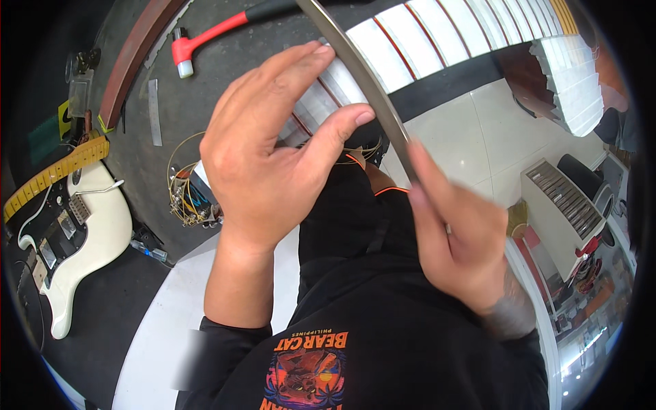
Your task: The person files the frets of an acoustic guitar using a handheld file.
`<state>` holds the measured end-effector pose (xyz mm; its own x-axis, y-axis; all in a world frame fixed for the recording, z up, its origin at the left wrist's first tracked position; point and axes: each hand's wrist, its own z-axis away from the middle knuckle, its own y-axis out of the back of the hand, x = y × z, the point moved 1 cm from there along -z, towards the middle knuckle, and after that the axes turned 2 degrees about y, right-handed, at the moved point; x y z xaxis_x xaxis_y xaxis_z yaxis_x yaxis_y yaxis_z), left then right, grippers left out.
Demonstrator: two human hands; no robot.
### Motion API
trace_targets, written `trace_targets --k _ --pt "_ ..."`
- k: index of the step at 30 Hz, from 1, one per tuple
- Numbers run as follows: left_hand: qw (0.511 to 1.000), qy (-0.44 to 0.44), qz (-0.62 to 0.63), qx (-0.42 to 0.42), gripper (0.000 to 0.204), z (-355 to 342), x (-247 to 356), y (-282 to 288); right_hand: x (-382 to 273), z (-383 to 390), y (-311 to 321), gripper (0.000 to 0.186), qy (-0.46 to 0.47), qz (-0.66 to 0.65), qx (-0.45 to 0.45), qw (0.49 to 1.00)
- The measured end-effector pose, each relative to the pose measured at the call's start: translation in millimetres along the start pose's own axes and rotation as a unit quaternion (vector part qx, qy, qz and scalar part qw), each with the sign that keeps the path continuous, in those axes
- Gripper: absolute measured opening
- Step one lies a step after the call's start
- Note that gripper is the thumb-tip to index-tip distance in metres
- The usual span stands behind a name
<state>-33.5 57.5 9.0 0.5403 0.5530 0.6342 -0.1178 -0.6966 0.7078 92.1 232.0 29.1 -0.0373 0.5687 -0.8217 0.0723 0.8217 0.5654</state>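
A guitar neck runs across the bench in front of me, pale tape covering the spaces between its bare frets. Across it slants a long, flat metal file. My right hand grips the file's near end, slightly blurred. My left hand is over the neck, its fingers stretched out and its thumb apart. The thumb tip and fingertips are at the file's left edge; whether they press on it I cannot tell. Part of the neck is hidden under this hand.
A red-and-black mallet lies beyond my left hand. Coiled strings rest left of my wrist. A white electric guitar body and a maple neck are at far left. A cabinet stands at right over the tiled floor.
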Motion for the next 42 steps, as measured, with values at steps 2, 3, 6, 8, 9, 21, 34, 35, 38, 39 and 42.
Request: trace_targets --k 2,3,6,8,9,21,34,35,38,39,42 --pt "1.0 -0.004 -0.003 -0.012 0.047 -1 2 0 2 49 15 0.055 -0.017 0.02 -0.038 0.999" --pt "1.0 -0.002 -0.004 -0.014 0.047 -2 2 -1 0 70 23 0.056 -0.026 0.014 -0.046 0.999" --pt "1.0 -0.006 -0.004 -0.018 0.047 -2 0 -1 -4 81 27 0.058 -0.038 0.005 -0.052 0.998" --pt "1.0 -0.003 0.006 -0.006 0.047 -1 1 -2 -6 68 26 0.055 -0.042 0.002 -0.051 0.998" --pt "1.0 -0.004 0.006 -0.007 0.047 -1 1 -1 -9 46 22 0.051 -0.043 0.008 -0.055 0.998" --pt "1.0 0.002 -0.008 0.001 0.053 -3 4 -1 10 74 34 0.047 -0.076 -0.072 -0.021 0.994" --pt "1.0 -0.008 -0.004 -0.002 0.054 -1 1 -2 3 49 20 0.049 -0.045 -0.039 -0.012 0.998" --pt "1.0 -0.008 -0.005 -0.001 0.054 -1 0 -1 2 27 14 0.05 -0.035 -0.036 -0.006 0.999" --pt "1.0 -0.008 0.011 -0.002 0.054 -3 0 -2 0 -38 -3 0.043 -0.041 -0.029 -0.007 0.999" --pt "1.0 -0.008 0.009 -0.003 0.054 -3 0 -2 2 -49 -10 0.043 -0.032 -0.04 0.003 0.999" --pt "1.0 -0.001 0.005 -0.002 0.052 -2 1 -2 7 -61 -19 0.042 -0.003 -0.062 0.037 0.997"
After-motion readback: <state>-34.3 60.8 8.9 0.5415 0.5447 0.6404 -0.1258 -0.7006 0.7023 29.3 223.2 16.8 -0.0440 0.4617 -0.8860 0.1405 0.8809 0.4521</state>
